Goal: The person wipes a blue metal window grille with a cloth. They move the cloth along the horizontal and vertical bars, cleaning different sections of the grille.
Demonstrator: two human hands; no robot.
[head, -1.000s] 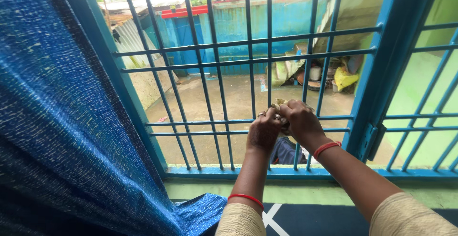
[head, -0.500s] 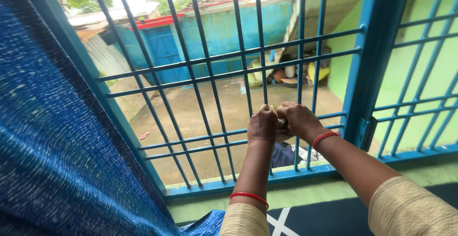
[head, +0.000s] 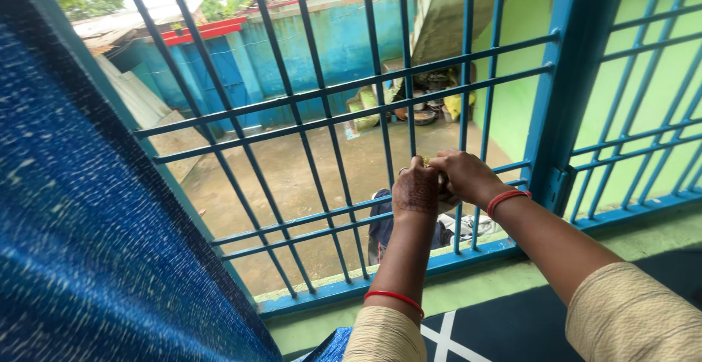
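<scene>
My left hand [head: 414,189] and my right hand [head: 463,175] meet at a blue window grille [head: 307,99], pressed together around a vertical bar. Between the fingers sits a small yellowish thing [head: 425,161], mostly hidden, so I cannot tell what it is. Both hands are closed on it. Each wrist carries a red bangle [head: 507,200], and both arms wear beige sleeves [head: 633,318].
A blue curtain [head: 88,245] with white flecks hangs at the left. A thick blue window post [head: 574,84] stands right of my hands. Below runs a green sill [head: 482,281]. Outside lie a wet yard, a blue wall, and dark cloth [head: 380,223] under the window.
The view has swung right and tilted, so the grille now slants. My hands stay clasped at the same bar, shifted only slightly.
</scene>
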